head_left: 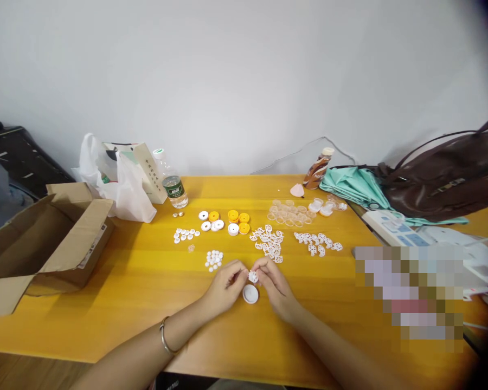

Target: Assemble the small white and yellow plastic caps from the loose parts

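A small white part point(252, 277) is pinched between the left hand point(224, 288) and right hand point(277, 292), at lower centre, above a round white dish point(250, 294) in the frame. Its handling looks unfinished; openwork white pieces point(272, 251) are left loose on the worktop point(117, 303), near the centre.

Right of the brown bag's point(435, 173) lower edge-line, well, below it, pixel blocks hide part of the counter point(317, 336); the bag itself runs off the frame.
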`<action>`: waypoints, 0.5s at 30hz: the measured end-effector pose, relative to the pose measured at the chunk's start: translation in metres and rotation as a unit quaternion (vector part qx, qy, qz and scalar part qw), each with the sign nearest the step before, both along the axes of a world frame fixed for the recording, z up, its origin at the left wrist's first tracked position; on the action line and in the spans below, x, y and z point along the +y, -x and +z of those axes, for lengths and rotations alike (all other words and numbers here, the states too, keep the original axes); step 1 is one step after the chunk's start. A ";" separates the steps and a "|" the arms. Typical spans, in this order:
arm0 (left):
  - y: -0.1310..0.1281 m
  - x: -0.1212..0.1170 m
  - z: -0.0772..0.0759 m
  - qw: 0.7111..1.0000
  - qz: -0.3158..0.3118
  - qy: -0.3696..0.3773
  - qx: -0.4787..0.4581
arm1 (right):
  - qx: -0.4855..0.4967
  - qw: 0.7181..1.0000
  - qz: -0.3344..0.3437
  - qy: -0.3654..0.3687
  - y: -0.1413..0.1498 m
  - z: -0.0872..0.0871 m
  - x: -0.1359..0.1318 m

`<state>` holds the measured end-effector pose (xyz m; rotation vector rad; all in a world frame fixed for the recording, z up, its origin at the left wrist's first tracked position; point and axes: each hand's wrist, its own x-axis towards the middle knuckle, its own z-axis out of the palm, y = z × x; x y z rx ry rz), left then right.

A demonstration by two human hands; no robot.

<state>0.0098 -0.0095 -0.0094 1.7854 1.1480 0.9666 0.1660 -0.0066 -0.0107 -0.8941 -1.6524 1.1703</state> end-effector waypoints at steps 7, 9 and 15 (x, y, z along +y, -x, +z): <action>-0.002 0.000 0.001 0.996 -0.014 0.066 -0.055 | 0.034 0.999 -0.013 0.025 0.003 0.002 0.000; -0.002 0.000 0.001 0.993 -0.017 0.088 -0.073 | 0.027 0.999 -0.014 0.023 0.004 0.002 0.000; 0.002 0.009 -0.007 0.970 0.010 0.166 -0.177 | 0.024 0.999 -0.023 0.021 0.004 -0.002 0.004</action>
